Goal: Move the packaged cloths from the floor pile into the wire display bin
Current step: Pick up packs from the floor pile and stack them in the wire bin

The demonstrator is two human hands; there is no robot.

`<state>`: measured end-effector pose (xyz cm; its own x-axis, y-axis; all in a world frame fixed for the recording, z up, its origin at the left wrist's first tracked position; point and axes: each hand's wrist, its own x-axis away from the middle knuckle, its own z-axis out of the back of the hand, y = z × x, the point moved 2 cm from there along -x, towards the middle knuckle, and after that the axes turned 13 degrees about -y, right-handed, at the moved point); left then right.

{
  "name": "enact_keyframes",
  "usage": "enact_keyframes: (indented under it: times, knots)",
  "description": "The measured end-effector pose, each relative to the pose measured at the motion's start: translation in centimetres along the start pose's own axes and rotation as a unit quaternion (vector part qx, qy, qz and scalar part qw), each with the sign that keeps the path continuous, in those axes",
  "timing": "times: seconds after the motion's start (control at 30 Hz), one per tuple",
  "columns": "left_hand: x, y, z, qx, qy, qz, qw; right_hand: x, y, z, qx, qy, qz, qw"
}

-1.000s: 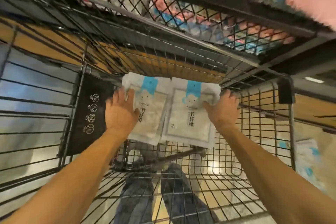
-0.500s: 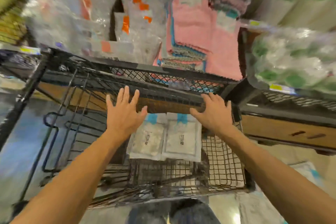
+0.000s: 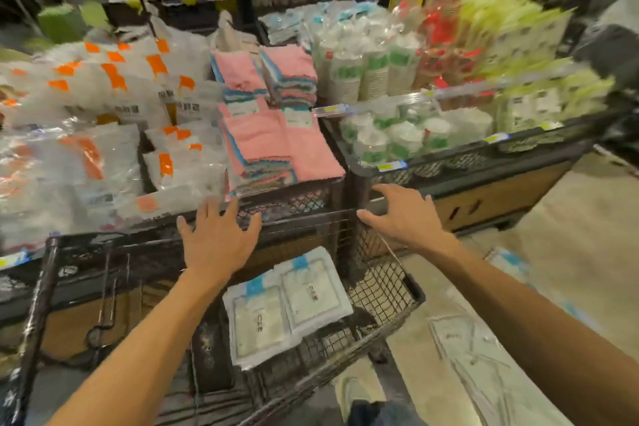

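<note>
Two flat white cloth packages with blue tabs point(image 3: 290, 304) lie side by side on the floor of the low black wire bin point(image 3: 387, 297). My left hand point(image 3: 218, 239) hovers above the bin's left part with fingers spread, holding nothing. My right hand point(image 3: 403, 214) is held out over the bin's far right corner, fingers relaxed and empty. More white packages of the same kind point(image 3: 484, 353) lie on the floor to the right of the bin.
Behind the bin stand display crates with pink folded cloths point(image 3: 280, 145), white packs with orange labels point(image 3: 103, 135) and stacks of cups with green print point(image 3: 390, 117). A shoe point(image 3: 352, 391) shows at the bottom. Bare concrete floor point(image 3: 570, 235) stretches on the right.
Both hands have let go of the two packages and lifted out of the bin. The view has risen and tilted up, now showing the shelves behind.
</note>
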<state>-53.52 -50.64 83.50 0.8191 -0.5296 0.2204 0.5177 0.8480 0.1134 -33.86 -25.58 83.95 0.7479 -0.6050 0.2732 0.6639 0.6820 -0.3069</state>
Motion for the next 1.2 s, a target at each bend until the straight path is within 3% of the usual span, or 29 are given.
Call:
enact_keyframes:
  times: [0.27,0.6,0.83,1.2]
  knots:
    - [3.7,12.7,-2.8,-0.027,-0.063,-0.183,0.981,14.9,11.9,0.7,-0.055,0.067,-0.177,0.98]
    - [10.1,30.7,-6.2,-0.09,-0.056,-0.36,0.927,27.6,26.9,0.8,-0.123,0.118,-0.331,0.928]
    - [13.8,43.0,-11.2,-0.119,-0.071,-0.41,0.902,32.7,37.5,-0.4,-0.175,0.103,-0.372,0.906]
    - [12.3,52.4,-17.2,-0.173,-0.145,-0.433,0.872,32.1,47.8,-2.6,-0.211,0.073,-0.432,0.874]
